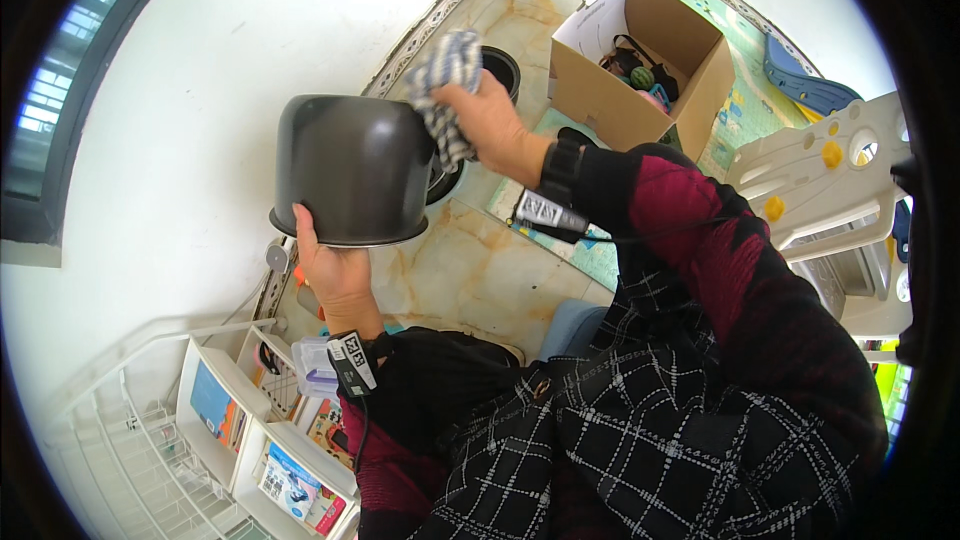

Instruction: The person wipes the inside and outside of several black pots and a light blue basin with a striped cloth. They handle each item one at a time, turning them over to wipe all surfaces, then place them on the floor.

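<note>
A dark metal inner pot [352, 165], like that of a rice cooker, is held upside down in front of the wall. My left hand [330, 270] grips it at the rim, with the thumb up along its outer side. In my right hand [491, 124] is a bunched checked cloth [446, 97], slightly blurred, by the pot's upper right side. Whether the cloth touches the pot, I cannot tell. Behind the cloth and pot, dark round items [501, 69] on the floor are partly hidden. Each wrist wears a strapped device with a cable.
To the upper right, an open cardboard box [622, 109] holds toys. A beige plastic piece with yellow knobs [817, 157] stands at right. White bins of books [217, 412] and a white wire rack [135, 450] are lower left. A patterned play mat [750, 101] covers part of the tiled floor.
</note>
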`<action>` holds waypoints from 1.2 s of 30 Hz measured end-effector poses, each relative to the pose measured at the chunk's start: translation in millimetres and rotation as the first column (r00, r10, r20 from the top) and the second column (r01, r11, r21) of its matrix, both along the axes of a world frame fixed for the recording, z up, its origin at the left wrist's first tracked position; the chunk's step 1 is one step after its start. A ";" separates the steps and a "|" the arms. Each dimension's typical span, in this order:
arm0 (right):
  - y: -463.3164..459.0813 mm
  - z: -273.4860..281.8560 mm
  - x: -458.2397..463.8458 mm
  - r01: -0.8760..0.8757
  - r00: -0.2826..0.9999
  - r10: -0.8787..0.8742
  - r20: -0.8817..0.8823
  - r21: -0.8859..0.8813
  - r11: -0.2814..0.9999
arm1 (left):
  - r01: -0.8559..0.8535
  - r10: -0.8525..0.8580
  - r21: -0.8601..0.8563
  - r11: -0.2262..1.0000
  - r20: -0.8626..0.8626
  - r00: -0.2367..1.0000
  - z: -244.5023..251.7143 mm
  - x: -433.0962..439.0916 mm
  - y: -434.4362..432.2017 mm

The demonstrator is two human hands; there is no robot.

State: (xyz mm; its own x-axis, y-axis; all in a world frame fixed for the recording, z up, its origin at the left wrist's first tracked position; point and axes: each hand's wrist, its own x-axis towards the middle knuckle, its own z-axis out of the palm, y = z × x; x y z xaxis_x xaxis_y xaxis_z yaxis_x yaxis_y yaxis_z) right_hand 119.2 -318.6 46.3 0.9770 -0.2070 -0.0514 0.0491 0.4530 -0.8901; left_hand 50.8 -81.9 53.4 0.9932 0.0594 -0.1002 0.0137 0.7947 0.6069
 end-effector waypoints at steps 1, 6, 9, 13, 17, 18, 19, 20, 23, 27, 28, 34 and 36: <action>7.4 3.1 -10.2 0.004 0.995 0.012 0.096 -0.158 0.988 | -0.013 0.013 0.080 0.997 -0.009 1.000 -1.7 -0.1 -0.5; 21.9 19.3 -48.0 0.313 0.778 0.310 0.546 -0.766 0.561 | 0.101 -0.098 0.239 0.966 -0.021 0.995 -14.0 -2.1 -0.7; 16.0 27.8 -49.5 0.460 0.547 0.548 0.633 -0.774 0.435 | 0.111 -0.120 0.167 0.980 0.039 0.992 -24.4 -12.6 -16.1; -5.7 25.7 -19.5 0.394 0.653 0.487 0.580 -0.809 0.435 | 0.252 -0.244 0.353 0.901 -0.068 0.967 -17.1 -19.4 -35.4; -43.4 17.7 35.5 -0.050 0.954 0.280 0.111 -0.859 0.509 | 0.359 -0.379 0.484 0.798 -0.061 0.923 -2.6 -27.5 -49.0; -53.5 16.5 43.8 -0.143 0.951 0.308 0.026 -0.847 0.512 | 0.376 -0.397 0.528 0.761 -0.079 0.915 -0.2 -29.6 -49.8; -61.4 16.6 48.6 -0.253 0.938 0.337 -0.082 -0.827 0.502 | 0.431 -0.448 0.537 0.725 -0.108 0.888 0.6 -30.0 -50.7; -65.0 17.8 49.2 -0.387 0.913 0.317 -0.258 -0.794 0.468 | 0.482 -0.494 0.544 0.687 -0.137 0.859 0.9 -30.1 -50.9; -56.8 20.3 20.8 -0.304 0.855 0.515 -0.066 -0.867 0.394 | 0.544 -0.575 0.615 0.572 -0.172 0.800 -4.1 -29.2 -52.2; -25.7 14.8 -27.2 -0.061 0.871 0.457 0.179 -0.885 0.462 | 0.549 -0.615 0.708 0.444 -0.206 0.762 -8.1 -27.9 -56.0; -25.7 12.6 -25.1 -0.076 0.871 0.459 0.174 -0.876 0.476 | 0.552 -0.604 0.700 0.454 -0.213 0.768 -6.5 -29.1 -55.2; -56.2 -13.0 45.6 -0.493 0.845 0.443 -0.300 -0.758 0.427 | 0.605 -0.634 0.681 0.413 -0.263 0.728 13.8 -35.4 -41.7; -57.3 -20.2 51.7 -0.506 0.846 0.392 -0.363 -0.778 0.372 | 0.617 -0.669 0.710 0.339 -0.279 0.689 15.8 -35.2 -39.8</action>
State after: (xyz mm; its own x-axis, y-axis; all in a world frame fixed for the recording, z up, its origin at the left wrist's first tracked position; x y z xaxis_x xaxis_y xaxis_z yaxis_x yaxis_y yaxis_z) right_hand 170.9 -375.9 26.1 0.9396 0.2622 -0.2200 -0.0367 -0.5616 -0.8266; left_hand 15.6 -121.7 69.3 0.7589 -0.5781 -0.2998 0.2686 -0.1415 0.9528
